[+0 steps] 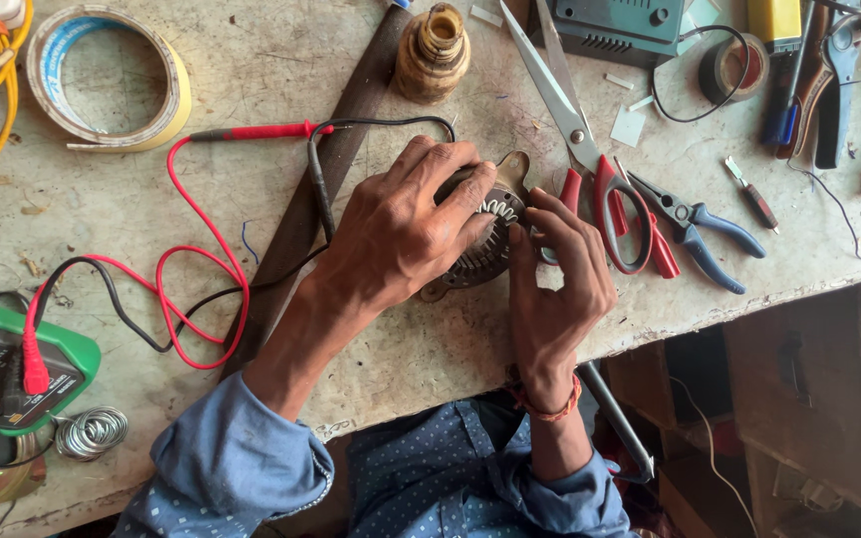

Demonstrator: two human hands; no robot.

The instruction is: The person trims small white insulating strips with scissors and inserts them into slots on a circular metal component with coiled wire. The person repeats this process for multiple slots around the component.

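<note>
1. Left hand (401, 234) clamped over the top of a round motor stator (485, 239), fingers wrapped on its rim, pinning it flat to the workbench (281, 60).
2. Right hand (560, 269) pinches at the stator's right edge with thumb and forefinger; whether a wire or slip sits between the tips cannot be told.
3. Stator lies directly under the left palm, just left of the right fingertips; the slotted face shows in the gap between the hands. No clear long axis, a disc with a mounting ear (513, 164) pointing away from the body.
4. Left hand covers it, right only touches the rim.
5. Just beyond the right hand: scissors (575, 134), red-handled, and blue-handled pliers (705, 234). Left of the grip: multimeter leads (186, 289).
</note>
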